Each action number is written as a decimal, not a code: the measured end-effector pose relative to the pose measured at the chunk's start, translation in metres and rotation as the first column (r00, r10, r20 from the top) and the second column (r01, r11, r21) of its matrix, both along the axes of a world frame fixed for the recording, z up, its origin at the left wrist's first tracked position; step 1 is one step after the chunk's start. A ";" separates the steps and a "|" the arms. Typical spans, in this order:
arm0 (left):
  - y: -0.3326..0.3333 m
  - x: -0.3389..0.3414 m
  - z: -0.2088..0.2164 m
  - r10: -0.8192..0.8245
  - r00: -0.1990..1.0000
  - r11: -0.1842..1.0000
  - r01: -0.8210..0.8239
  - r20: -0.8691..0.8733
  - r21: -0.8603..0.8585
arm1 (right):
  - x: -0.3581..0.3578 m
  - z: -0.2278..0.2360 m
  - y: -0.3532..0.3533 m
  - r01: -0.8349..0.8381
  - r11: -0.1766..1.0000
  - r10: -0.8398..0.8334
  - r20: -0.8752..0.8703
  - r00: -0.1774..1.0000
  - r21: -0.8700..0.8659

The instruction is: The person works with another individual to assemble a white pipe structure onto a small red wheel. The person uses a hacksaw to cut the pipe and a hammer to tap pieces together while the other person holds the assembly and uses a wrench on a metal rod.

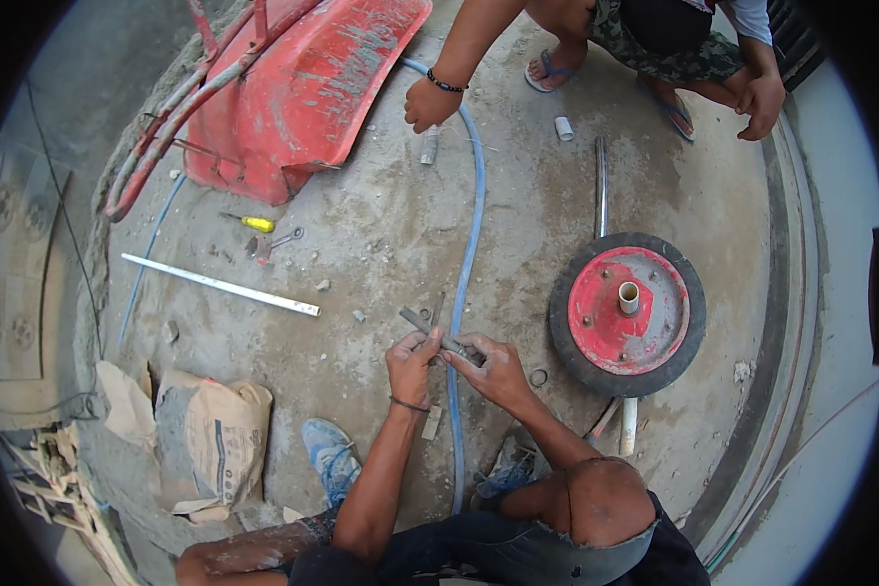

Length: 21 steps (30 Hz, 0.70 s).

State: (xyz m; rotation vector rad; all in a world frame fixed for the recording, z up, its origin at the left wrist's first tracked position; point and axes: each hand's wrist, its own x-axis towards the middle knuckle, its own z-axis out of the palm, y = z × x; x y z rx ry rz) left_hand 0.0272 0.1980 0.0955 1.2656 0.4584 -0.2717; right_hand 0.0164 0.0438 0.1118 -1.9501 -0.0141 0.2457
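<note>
I have a short grey bar [419,320] in my fingers, over the concrete floor and in front of my knees. My left hand [412,367] pinches it, thumb on top, and my right hand [494,369] grips its nearer end, so my 2 hands nearly meet; the bar slants up toward the left past my left fingertips. A thin brownish strip [439,307] shows just beside it; whether I hold that too, I cannot tell. The blue hose [476,215] runs along the ground and passes beneath my right hand. Near that hand lies a small metal ring [538,377], and beyond it the black-tyred wheel [596,322] with its red hub lies flat. To my left are a white tube [220,285], a yellow-handled screwdriver [258,224] and a wrench [288,237]. Farther off rests the red wheelbarrow [303,107], and a co-worker's hand [433,103] hangs near it
</note>
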 end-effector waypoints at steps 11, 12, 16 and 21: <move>0.054 0.010 -0.006 0.316 0.944 0.938 -0.325 -0.089 -0.117 | -0.009 -0.027 -0.037 -0.144 0.833 0.278 0.178 0.944 -0.535; 0.056 0.010 -0.007 0.256 0.964 0.956 -0.263 -0.066 -0.127 | -0.005 -0.025 -0.032 -0.106 0.899 0.253 0.307 0.917 -0.425; 0.036 0.006 -0.019 0.066 0.998 0.980 -0.070 -0.024 -0.186 | 0.000 -0.011 -0.003 -0.222 0.974 0.223 0.028 0.974 -0.035; 0.070 0.026 -0.039 0.055 0.994 0.975 -0.033 -0.098 0.219 | 0.000 -0.036 -0.008 -0.224 0.971 0.237 -0.324 0.916 0.078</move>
